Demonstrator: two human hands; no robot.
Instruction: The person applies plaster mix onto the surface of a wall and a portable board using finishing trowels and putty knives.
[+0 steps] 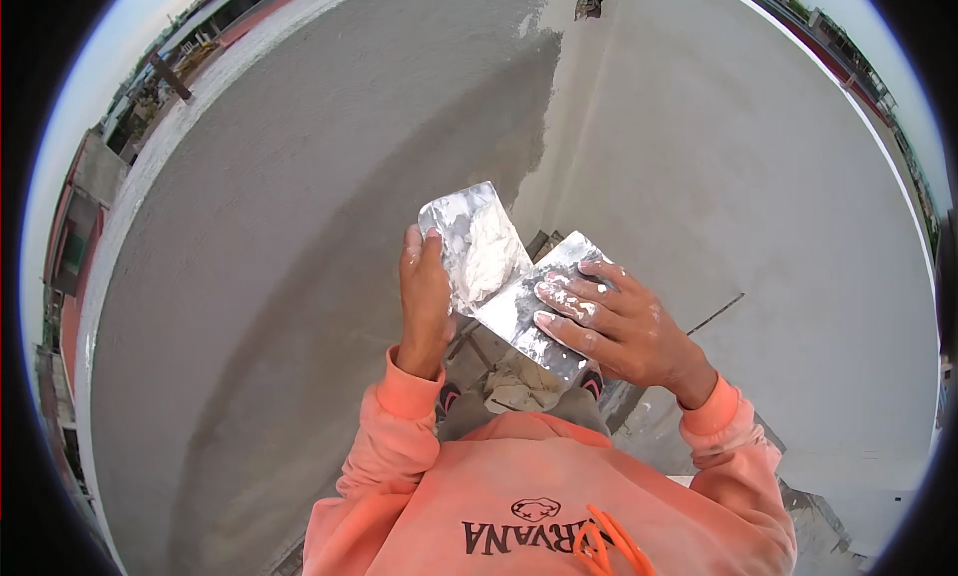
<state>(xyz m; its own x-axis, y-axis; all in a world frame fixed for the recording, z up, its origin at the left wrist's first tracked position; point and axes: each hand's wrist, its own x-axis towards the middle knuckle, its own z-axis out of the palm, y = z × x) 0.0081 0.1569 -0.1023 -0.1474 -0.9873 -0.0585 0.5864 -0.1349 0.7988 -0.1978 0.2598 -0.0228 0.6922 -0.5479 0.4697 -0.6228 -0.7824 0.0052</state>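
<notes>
My left hand (427,291) is closed round the outer edge of a metal plastering blade (451,215), its thumb on the upper face. A thick heap of white plaster (491,252) lies on that blade. Spread across the back of a second metal plastering blade (514,321), my right hand (624,326) grips it with the fingers on top and the thumb hidden beneath. The two blades meet edge to edge in front of my chest, below the heap. White smears cover both blades and my right fingers.
A grey wall (329,157) on the left, partly darker, meets a paler wall (738,157) at a corner ahead. High in the corner is a rough hole (589,4). A crumpled sack-like thing (524,384) lies by my feet, and a thin rod (717,313) stands out right.
</notes>
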